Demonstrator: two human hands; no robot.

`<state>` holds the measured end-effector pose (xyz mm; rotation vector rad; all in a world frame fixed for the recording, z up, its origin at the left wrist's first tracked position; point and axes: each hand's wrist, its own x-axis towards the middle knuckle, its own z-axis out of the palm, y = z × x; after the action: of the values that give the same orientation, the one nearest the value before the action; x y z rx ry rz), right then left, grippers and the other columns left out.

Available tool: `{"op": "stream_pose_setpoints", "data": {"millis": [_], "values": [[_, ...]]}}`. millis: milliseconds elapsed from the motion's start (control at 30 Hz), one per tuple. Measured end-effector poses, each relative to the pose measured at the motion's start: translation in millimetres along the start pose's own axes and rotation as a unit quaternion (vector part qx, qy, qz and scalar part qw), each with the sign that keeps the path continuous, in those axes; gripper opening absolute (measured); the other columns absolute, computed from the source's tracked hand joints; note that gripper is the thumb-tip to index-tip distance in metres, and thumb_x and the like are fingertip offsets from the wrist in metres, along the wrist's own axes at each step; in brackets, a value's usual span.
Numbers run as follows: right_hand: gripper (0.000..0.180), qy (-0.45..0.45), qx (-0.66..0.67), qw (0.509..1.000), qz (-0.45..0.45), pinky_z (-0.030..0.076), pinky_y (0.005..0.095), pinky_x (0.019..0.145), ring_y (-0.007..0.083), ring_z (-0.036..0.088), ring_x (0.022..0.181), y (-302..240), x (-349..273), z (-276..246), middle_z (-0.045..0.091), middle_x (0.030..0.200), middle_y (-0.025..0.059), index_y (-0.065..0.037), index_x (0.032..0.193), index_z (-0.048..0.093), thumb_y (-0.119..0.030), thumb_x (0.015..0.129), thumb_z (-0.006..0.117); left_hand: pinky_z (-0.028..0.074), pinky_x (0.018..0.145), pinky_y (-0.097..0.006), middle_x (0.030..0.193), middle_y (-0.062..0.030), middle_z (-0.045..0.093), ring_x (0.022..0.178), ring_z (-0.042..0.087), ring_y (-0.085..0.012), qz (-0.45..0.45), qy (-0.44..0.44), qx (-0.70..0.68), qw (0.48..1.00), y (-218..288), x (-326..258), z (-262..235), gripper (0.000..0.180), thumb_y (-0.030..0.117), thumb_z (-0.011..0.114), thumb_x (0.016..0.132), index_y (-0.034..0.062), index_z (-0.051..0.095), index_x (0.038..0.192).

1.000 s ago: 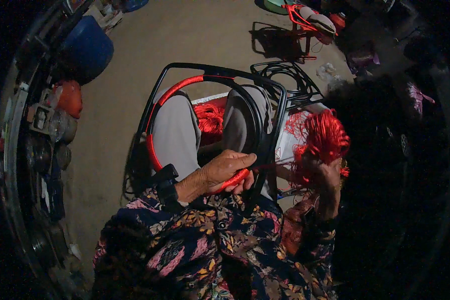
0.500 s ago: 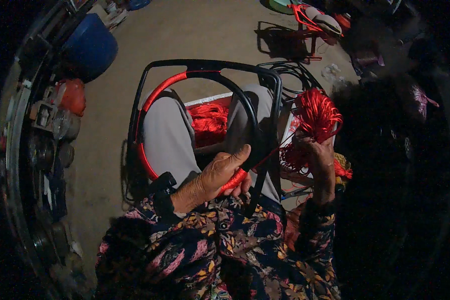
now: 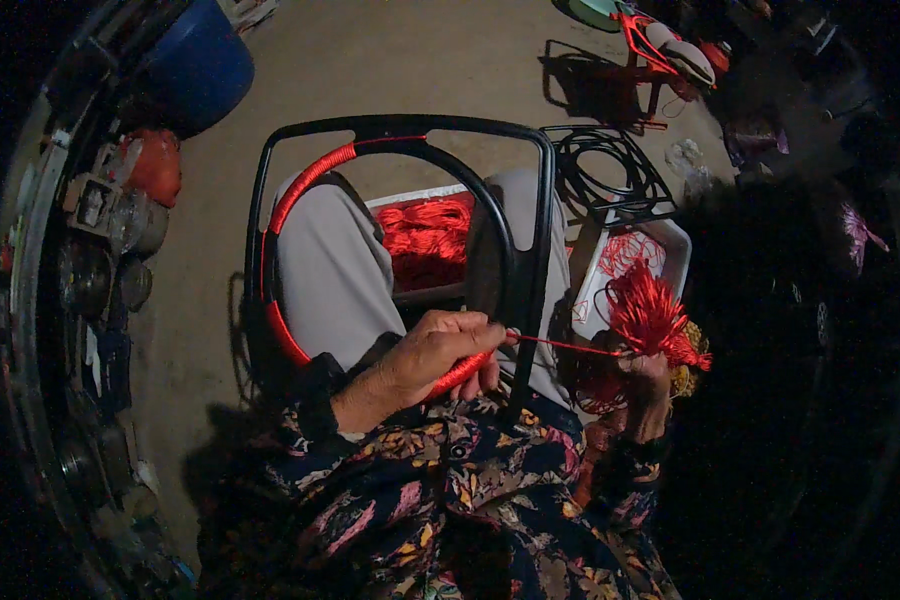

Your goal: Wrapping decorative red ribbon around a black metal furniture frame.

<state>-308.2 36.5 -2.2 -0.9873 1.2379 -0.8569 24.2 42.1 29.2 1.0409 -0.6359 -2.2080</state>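
Observation:
Across my lap lies a black frame [image 3: 545, 230], squarish outside with a round ring inside. Red cord [image 3: 310, 178] is wound tightly round parts of the ring's left and lower side. My left hand [image 3: 440, 352] is closed round the wrapped lower part of the ring, its thumb along the top. To the right, my right hand [image 3: 646, 385] grips a loose bundle of shiny red cord [image 3: 645, 312]. A single taut strand runs from that bundle to the ring beside my left thumb. The right fingers are partly hidden by the bundle.
Beyond my knees a white-rimmed box [image 3: 448, 190] holds red cord. On the right stand a white tray [image 3: 678, 250] with cord and more black frames [image 3: 615, 170]. A blue tub [image 3: 198, 70] and a red bag [image 3: 152, 170] are at left; a red-framed chair [image 3: 660, 50] stands far right.
My right hand has moved down and slightly right with the bundle, drawing the strand taut and nearly level. My left thumb has come down from pointing up onto the ring.

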Motion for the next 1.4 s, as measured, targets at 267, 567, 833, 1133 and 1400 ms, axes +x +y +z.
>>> {"op": "stream_pose_setpoints", "data": {"millis": [267,567,833,1133,1400], "values": [[0.046,0.062,0.159,0.984,0.056,0.053,0.0311,0.066,0.0183,0.063,0.071,-35,-36,64,0.063,0.082,0.0068,0.0,0.108,0.053,-0.016,0.067,0.064,0.043,0.038,-0.019,0.068,-0.0099,0.062,0.043,0.054,-0.0086,0.015,-0.049,0.018,0.999,0,-1,-2,0.022,0.021,0.058,0.089,-0.0006,0.056,0.087],[0.039,0.143,0.095,0.985,0.029,0.054,0.0336,0.067,0.0203,0.064,0.074,-63,-50,48,0.063,0.085,0.0088,-0.002,0.108,0.052,-0.015,0.072,0.062,0.036,0.035,-0.019,0.063,-0.0073,0.058,0.042,0.051,-0.0084,-0.01,-0.039,0.062,0.997,-7,9,-4,0.027,0.023,0.056,0.089,-0.0028,0.056,0.097],[0.034,0.118,-0.017,0.989,-0.086,0.048,0.0358,0.073,0.0212,0.061,0.081,-96,-35,43,0.062,0.09,0.0084,-0.006,0.107,0.054,-0.017,0.075,0.06,0.033,0.033,-0.019,0.06,-0.0046,0.058,0.039,0.048,-0.0067,0.023,-0.019,0.118,0.993,-9,12,1,0.024,0.024,0.057,0.088,0.0011,0.057,0.084],[0.035,-0.053,-0.355,0.905,-0.228,0.042,0.0382,0.082,0.0208,0.056,0.09,-165,19,92,0.06,0.097,0.0078,-0.009,0.108,0.055,-0.02,0.075,0.059,0.045,0.051,-0.029,0.079,-0.0127,0.063,0.057,0.058,-0.0165,0.178,-0.047,0.133,0.974,-56,20,-17,0.023,0.019,0.058,0.088,-0.0011,0.06,0.098],[0.036,-0.199,-0.665,0.624,-0.358,0.036,0.0403,0.09,0.0203,0.052,0.098,-168,76,136,0.058,0.103,0.0073,-0.011,0.109,0.055,-0.023,0.076,0.059,0.045,0.081,-0.04,0.097,-0.0163,0.06,0.091,0.057,-0.0334,0.401,-0.012,0.49,0.774,-46,35,22,0.021,0.012,0.058,0.084,0.0019,0.06,0.103]]}}
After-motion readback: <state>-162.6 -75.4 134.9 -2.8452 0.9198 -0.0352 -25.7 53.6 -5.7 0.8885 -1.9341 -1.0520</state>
